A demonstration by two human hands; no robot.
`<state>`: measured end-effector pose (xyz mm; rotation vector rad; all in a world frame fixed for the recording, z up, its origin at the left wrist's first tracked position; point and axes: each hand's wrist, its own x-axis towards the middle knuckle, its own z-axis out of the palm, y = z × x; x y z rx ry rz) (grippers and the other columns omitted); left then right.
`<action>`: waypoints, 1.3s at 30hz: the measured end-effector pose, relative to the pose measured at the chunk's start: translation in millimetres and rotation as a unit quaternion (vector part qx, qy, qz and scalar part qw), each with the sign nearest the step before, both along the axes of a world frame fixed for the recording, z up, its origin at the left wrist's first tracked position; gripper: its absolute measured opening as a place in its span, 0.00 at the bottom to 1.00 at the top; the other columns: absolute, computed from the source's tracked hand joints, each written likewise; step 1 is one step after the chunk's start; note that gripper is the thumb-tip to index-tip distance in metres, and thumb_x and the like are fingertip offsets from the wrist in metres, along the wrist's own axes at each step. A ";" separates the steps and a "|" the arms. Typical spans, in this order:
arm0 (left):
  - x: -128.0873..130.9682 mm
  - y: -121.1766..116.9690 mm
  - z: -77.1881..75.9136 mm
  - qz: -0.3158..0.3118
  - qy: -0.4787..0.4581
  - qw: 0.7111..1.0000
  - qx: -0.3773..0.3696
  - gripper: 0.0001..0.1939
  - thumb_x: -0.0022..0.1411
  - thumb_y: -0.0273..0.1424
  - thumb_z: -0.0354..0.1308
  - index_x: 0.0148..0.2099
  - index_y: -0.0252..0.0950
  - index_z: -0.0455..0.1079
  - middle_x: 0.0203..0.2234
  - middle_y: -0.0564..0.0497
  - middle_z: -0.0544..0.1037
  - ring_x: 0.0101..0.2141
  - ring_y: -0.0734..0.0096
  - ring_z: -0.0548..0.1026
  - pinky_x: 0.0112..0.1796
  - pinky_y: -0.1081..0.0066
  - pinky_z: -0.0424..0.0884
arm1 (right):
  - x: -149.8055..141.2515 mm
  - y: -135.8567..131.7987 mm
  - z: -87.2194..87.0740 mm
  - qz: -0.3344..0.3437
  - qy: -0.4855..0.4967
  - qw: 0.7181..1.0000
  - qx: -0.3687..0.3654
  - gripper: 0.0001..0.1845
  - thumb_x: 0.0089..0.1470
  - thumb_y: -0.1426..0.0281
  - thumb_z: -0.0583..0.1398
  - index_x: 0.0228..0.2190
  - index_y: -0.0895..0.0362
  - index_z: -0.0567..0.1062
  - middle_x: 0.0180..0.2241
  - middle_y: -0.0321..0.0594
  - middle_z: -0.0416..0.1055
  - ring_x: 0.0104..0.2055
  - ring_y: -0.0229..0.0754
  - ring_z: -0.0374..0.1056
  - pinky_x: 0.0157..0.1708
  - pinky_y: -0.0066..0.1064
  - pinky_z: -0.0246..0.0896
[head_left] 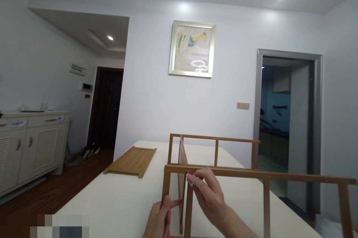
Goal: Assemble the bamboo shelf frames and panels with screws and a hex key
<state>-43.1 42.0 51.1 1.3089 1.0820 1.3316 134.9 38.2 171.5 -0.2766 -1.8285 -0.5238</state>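
A brown wooden shelf frame (pixel 237 172) stands on the white table, with a slatted side close to me and a matching side (pixel 215 138) farther off. Between the two sides, a wooden panel (pixel 182 152) is set upright near the left end. My left hand (pixel 160 217) is closed around the near left post, one finger reaching across to the panel's edge. Just under the near top rail, my right hand (pixel 209 193) pinches a small bent metal piece, apparently a hex key (pixel 191 182), at the joint by the panel. The key's tip is partly hidden by my fingers.
Another wooden panel (pixel 131 161) lies flat on the left part of the white table (pixel 112 200). Beyond the table's left edge is a white cabinet (pixel 44 144). A doorway (pixel 275 118) opens behind the frame at right. The near side's rail extends past the table's right edge.
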 end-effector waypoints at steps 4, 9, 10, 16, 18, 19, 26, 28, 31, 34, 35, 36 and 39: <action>0.4 -1.1 1.2 -0.001 0.003 1.000 -0.002 0.46 0.46 0.72 0.38 0.21 0.33 0.73 0.04 0.54 0.59 0.09 0.74 0.57 0.18 0.68 0.66 | -0.4 1.7 -1.9 -0.021 0.007 1.000 0.012 0.17 0.56 0.83 0.58 0.45 0.56 0.75 0.32 0.42 0.68 0.32 0.39 0.63 0.29 0.32 0.63; 0.0 -1.8 2.0 -0.012 -0.004 1.000 0.000 0.47 0.48 0.71 0.38 0.24 0.32 0.75 0.04 0.57 0.55 0.09 0.73 0.57 0.18 0.68 0.65 | -0.3 2.1 -2.8 -0.031 0.013 0.999 0.026 0.17 0.55 0.83 0.59 0.44 0.55 0.75 0.30 0.40 0.68 0.30 0.39 0.62 0.28 0.31 0.60; -0.1 -2.0 1.7 -0.016 -0.007 1.000 0.000 0.48 0.48 0.71 0.38 0.26 0.31 0.76 0.04 0.58 0.54 0.09 0.73 0.57 0.18 0.68 0.64 | -0.7 2.0 -2.6 -0.030 0.016 0.999 0.026 0.17 0.55 0.83 0.60 0.44 0.55 0.75 0.30 0.40 0.67 0.30 0.39 0.62 0.28 0.31 0.60; -1.3 -3.6 1.2 -0.030 -0.014 0.999 -0.004 0.51 0.49 0.70 0.38 0.37 0.27 0.79 0.04 0.58 0.54 0.10 0.72 0.58 0.18 0.69 0.64 | -3.6 2.4 -1.5 -0.004 0.020 1.000 0.006 0.18 0.55 0.83 0.58 0.44 0.54 0.75 0.32 0.40 0.67 0.32 0.39 0.62 0.29 0.32 0.62; -1.2 -3.7 2.0 -0.028 -0.010 1.000 0.000 0.49 0.49 0.70 0.37 0.29 0.28 0.78 0.04 0.57 0.54 0.10 0.72 0.58 0.19 0.69 0.65 | -3.0 3.3 -1.7 -0.004 0.013 1.000 0.001 0.19 0.55 0.84 0.58 0.45 0.53 0.75 0.33 0.41 0.68 0.34 0.40 0.62 0.31 0.33 0.62; -1.0 -3.7 2.4 -0.026 -0.006 1.000 0.003 0.48 0.49 0.70 0.37 0.25 0.30 0.77 0.04 0.57 0.54 0.10 0.73 0.58 0.19 0.69 0.65 | -2.3 3.9 -1.8 -0.004 0.009 1.000 0.000 0.19 0.55 0.84 0.58 0.45 0.54 0.75 0.33 0.42 0.68 0.35 0.41 0.61 0.31 0.33 0.62; 0.4 -3.7 1.8 0.014 0.003 1.000 -0.001 0.44 0.47 0.72 0.39 0.19 0.35 0.72 0.04 0.53 0.59 0.09 0.72 0.59 0.19 0.67 0.67 | 1.0 4.8 1.3 -0.005 -0.003 1.000 0.003 0.17 0.54 0.85 0.59 0.43 0.56 0.75 0.32 0.42 0.68 0.34 0.41 0.61 0.32 0.34 0.61; 0.8 -4.1 2.4 0.018 -0.001 1.000 0.001 0.44 0.46 0.72 0.39 0.19 0.36 0.72 0.04 0.52 0.61 0.09 0.71 0.60 0.19 0.67 0.67 | -0.2 4.1 2.7 -0.003 0.003 1.000 0.007 0.16 0.54 0.84 0.60 0.42 0.56 0.75 0.31 0.41 0.68 0.33 0.41 0.62 0.32 0.34 0.61; 1.4 -5.4 5.0 0.016 -0.004 1.000 0.001 0.43 0.45 0.72 0.40 0.20 0.37 0.71 0.04 0.53 0.60 0.09 0.69 0.60 0.17 0.66 0.65 | -2.1 3.5 4.0 0.000 0.017 1.000 0.011 0.16 0.53 0.83 0.61 0.41 0.55 0.75 0.30 0.40 0.68 0.32 0.40 0.61 0.31 0.34 0.61; 1.8 -7.7 8.1 0.008 -0.010 1.000 -0.004 0.44 0.45 0.72 0.40 0.22 0.35 0.73 0.03 0.55 0.56 0.09 0.70 0.59 0.17 0.67 0.65 | -3.0 4.0 4.3 -0.001 0.020 1.000 0.010 0.16 0.52 0.83 0.62 0.41 0.55 0.75 0.30 0.39 0.68 0.32 0.40 0.61 0.30 0.34 0.61; 1.9 -8.3 8.7 0.006 -0.011 1.000 -0.006 0.44 0.46 0.71 0.40 0.24 0.35 0.74 0.03 0.56 0.55 0.10 0.70 0.59 0.18 0.68 0.65 | -3.0 4.5 4.2 -0.003 0.020 1.000 0.011 0.16 0.52 0.83 0.63 0.40 0.55 0.75 0.30 0.39 0.68 0.32 0.40 0.61 0.31 0.34 0.62; 2.0 -8.7 9.1 0.004 -0.011 1.000 -0.008 0.44 0.46 0.71 0.41 0.24 0.34 0.74 0.04 0.56 0.55 0.10 0.71 0.59 0.18 0.68 0.65 | -2.9 5.3 4.0 -0.004 0.020 1.000 0.011 0.15 0.52 0.83 0.63 0.40 0.55 0.75 0.29 0.39 0.68 0.32 0.40 0.61 0.31 0.34 0.62; 2.6 -8.6 8.6 0.007 -0.010 1.000 -0.009 0.44 0.46 0.72 0.40 0.22 0.35 0.72 0.04 0.56 0.56 0.09 0.73 0.57 0.18 0.68 0.65 | -2.7 7.9 3.2 -0.008 0.023 1.000 0.016 0.14 0.52 0.82 0.63 0.39 0.55 0.75 0.29 0.39 0.69 0.31 0.40 0.62 0.30 0.34 0.62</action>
